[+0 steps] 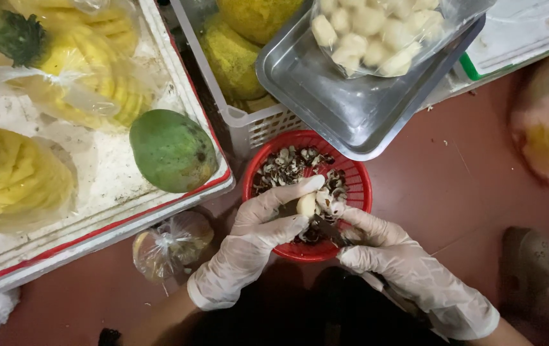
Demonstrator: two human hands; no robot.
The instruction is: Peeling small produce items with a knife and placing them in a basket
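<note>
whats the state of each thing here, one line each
left hand: gloved, pinching a pale seed over the basket
right hand: gloved, holding a small knife to the seed
seed: partly peeled
red basket: holds peel scraps
metal tray: resting on the crate, carrying a bag of peeled seeds
mango: green, whole
pineapples: peeled, bagged
small bag: tied shut, on the floor

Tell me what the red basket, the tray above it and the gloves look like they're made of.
Red basket: likely moulded plastic, with slotted walls and an even matte colour. Tray: metal, probably stainless steel, grey with a brushed sheen. Gloves on the left hand and right hand: thin, wrinkled, translucent white, latex or vinyl.
</note>
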